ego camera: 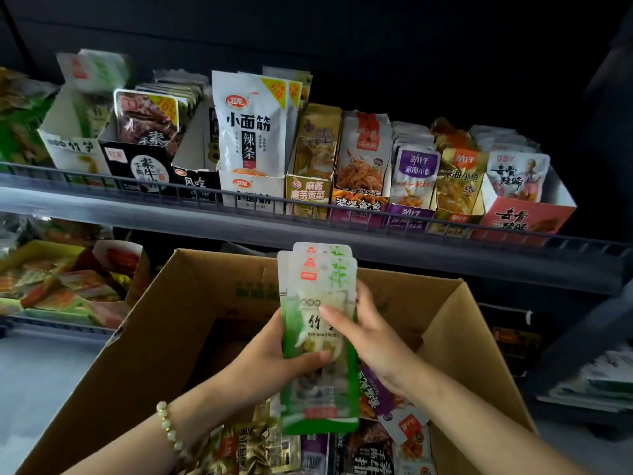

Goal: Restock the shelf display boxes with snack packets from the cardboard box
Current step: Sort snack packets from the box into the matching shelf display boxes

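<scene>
A small stack of green-and-white bamboo shoot packets (320, 289) stands upright above the open cardboard box (164, 323). My left hand (274, 358) grips the stack from the left, thumb across the front. My right hand (368, 329) holds its right edge, fingers curled over the front. More loose snack packets (260, 447) lie in the bottom of the box. On the shelf at upper left stands the matching bamboo shoot display box (73, 150) with a few packets in it.
A row of display boxes fills the upper shelf behind a wire front rail (308, 204), among them a white spicy strip box (251, 190) and a red box (524, 217) at the right. A lower shelf at left holds more snacks (61, 279).
</scene>
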The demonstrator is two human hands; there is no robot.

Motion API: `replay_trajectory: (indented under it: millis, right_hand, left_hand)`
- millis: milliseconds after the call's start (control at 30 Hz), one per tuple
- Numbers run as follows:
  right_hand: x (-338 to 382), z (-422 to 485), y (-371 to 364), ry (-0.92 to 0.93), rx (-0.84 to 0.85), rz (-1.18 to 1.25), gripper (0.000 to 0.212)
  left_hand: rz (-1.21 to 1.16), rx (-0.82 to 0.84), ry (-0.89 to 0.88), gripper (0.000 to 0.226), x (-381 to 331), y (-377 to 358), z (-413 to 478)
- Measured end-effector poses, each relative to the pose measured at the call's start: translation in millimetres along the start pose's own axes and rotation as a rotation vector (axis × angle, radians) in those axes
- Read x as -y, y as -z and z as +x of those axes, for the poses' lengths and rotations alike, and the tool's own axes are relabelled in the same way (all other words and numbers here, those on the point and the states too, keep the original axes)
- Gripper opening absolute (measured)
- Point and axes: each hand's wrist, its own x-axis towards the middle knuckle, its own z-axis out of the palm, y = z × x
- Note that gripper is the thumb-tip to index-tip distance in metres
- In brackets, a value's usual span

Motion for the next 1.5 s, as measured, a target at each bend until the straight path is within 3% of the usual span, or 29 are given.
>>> replay_trajectory:
  millis: [133, 300, 400, 500, 633, 800, 967, 1167, 1500]
  right_hand:
    - [-1, -3, -11, 0.043, -0.015, 0.084, 0.058]
    - [18, 5, -17, 0.167, -0.120, 0.215, 0.048]
    - [41, 15, -21, 0.237, -0.137, 0.286, 0.041]
    - [61, 22, -23, 0.340, -0.108, 0.262, 0.057]
    - [107, 30, -15, 0.539, 0.038, -0.044, 0.088]
    - [162, 48, -16, 0.499, 0.123, -0.327, 0.056]
    - [204, 71, -35, 0.407, 0.196, -0.454, 0.089]
    - [254, 115, -66, 0.438, 0.135, -0.224, 0.075]
    - [297, 199, -160, 0.401, 0.137, -0.170, 0.060]
  left_hand:
    - [0.103, 0.049, -0.102, 0.045, -5, -1, -1]
    - [0.070, -0.029, -0.163, 0.052, -16, 4, -1]
    - [0.057, 0.023, -0.149, 0.063, -23, 14, -1]
    - [0.101, 0.061, -0.149, 0.070, -32, 26, -5]
    - [0.162, -0.013, -0.179, 0.049, -54, 45, -6]
    - [0.270, -0.018, -0.187, 0.050, -90, 74, -4]
    - [0.310, 0.007, -0.233, 0.048, -124, 105, -3]
    - [0.212, -0.057, -0.258, 0.032, -164, 165, -4]
    - [0.212, -0.292, -0.435, 0.026, -191, 282, 9]
